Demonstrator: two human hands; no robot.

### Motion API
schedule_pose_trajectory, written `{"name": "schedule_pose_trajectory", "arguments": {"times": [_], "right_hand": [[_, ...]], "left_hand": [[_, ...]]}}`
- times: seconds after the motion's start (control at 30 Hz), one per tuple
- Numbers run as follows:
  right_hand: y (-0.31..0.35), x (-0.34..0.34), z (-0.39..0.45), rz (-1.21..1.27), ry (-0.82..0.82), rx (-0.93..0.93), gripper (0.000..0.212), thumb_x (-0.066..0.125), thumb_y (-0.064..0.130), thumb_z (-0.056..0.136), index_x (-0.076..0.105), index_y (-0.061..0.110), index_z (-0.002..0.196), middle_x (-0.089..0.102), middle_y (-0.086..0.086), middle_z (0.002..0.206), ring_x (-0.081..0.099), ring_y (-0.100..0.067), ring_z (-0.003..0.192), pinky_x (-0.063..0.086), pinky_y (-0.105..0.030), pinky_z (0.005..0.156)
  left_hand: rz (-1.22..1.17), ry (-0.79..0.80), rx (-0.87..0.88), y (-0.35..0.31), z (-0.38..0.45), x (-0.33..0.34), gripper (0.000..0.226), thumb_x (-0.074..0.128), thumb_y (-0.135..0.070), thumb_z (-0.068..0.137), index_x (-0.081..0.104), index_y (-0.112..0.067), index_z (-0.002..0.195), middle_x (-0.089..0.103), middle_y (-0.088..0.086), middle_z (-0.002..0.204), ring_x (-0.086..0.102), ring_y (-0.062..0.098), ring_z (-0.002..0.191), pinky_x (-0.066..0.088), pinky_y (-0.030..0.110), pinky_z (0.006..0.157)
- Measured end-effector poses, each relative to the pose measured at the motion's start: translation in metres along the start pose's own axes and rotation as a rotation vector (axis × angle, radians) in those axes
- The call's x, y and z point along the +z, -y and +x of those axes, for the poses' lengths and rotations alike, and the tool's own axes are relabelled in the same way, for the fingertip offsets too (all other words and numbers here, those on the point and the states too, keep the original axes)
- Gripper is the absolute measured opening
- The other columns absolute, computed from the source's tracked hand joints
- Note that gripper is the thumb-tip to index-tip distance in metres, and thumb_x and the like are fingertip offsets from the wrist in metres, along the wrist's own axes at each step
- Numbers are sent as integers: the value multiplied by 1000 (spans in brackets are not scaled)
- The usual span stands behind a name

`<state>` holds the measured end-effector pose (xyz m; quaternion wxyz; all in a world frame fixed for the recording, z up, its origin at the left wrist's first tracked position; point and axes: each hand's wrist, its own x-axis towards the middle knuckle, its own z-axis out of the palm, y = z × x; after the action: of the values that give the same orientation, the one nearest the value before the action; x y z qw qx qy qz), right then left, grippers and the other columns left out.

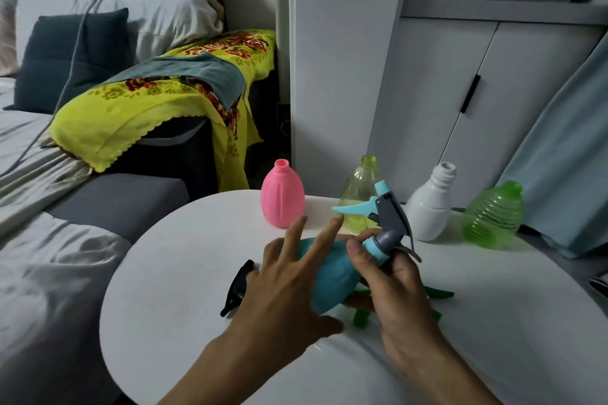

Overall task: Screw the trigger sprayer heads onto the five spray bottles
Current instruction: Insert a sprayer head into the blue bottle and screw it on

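Head view: blue bottle (332, 276) between hands; right hand (394, 286) grips sprayer collar (375, 248), left hand (289, 283) splayed open

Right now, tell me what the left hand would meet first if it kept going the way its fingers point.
Probably the pink bottle: the left hand has fingers pointing up-table towards it. Depth is unclear.

My right hand (399, 286) grips a blue-and-grey sprayer head (383, 217) on a light blue bottle (332, 276). Behind stand pink (283, 199), pale yellow (358, 194), white (431, 207) and ribbed green (493, 212) bottles on my white surface (184, 273).
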<state>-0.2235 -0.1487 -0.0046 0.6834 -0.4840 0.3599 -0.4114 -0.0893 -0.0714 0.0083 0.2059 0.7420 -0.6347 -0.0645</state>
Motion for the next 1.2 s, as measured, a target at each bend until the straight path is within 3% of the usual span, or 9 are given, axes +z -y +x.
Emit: {"name": "schedule_pose_trajectory", "arguments": {"times": [0.13,0.27,0.37,0.47,0.57,0.67,0.77,1.0,1.2], "right_hand": [[7,-3,1,-7,124,-2,39,78,55,65,73,41,101,75,11,111,72,-9,101,61,-32,71],[15,0,4,-72,194,-24,54,73,70,68,71,36,110,74,6,118,70,-11,108,58,-30,79],[24,1,4,-117,152,-117,49,53,64,83,71,33,117,72,6,122,66,-14,113,51,-34,83],[27,-8,8,-36,96,-144,41,74,49,78,74,27,113,76,4,113,71,-12,101,50,-31,76],[31,-19,12,89,112,-127,44,86,35,60,76,24,102,77,1,99,72,-14,90,55,-30,70],[39,-32,15,-96,213,-163,40,93,36,53,79,24,89,77,4,84,72,-9,82,55,-21,67],[46,-41,19,-263,257,-200,38,89,30,56,78,22,91,78,-1,88,74,-15,88,56,-21,75],[51,-38,18,-410,367,-465,31,86,19,64,69,23,90,74,-3,100,72,-18,91,58,-30,82],[44,-35,16,-323,225,-408,78,91,29,57,54,46,124,72,0,91,72,-16,88,58,-26,79]], "left_hand": [[-65,-170,64,6,-1,-10,103,83,-47,61,14,-46,138,42,-12,143,40,16,120,49,33,93],[-57,-238,81,8,-1,-17,94,85,-41,59,38,-30,139,49,-6,137,46,19,116,54,38,89],[17,-258,117,10,1,-28,95,87,-39,57,41,-28,140,49,-2,137,46,25,120,54,43,88],[97,-267,148,7,1,-33,96,85,-40,55,41,-29,140,50,0,137,46,28,121,53,44,85],[122,-281,142,6,2,-34,97,86,-39,53,41,-29,139,51,1,135,46,28,120,52,44,83],[195,-258,129,9,3,-39,99,87,-41,51,43,-29,139,52,2,136,48,31,120,52,44,81],[254,-225,140,10,2,-39,100,86,-43,51,40,-30,139,52,2,136,49,32,119,52,45,80],[-49,-104,136,21,1,-44,98,83,-48,50,35,-45,136,47,-22,126,48,11,105,52,32,83],[72,-157,143,18,-2,-43,100,81,-48,53,36,-37,141,49,-11,134,47,18,111,54,41,85]]}}
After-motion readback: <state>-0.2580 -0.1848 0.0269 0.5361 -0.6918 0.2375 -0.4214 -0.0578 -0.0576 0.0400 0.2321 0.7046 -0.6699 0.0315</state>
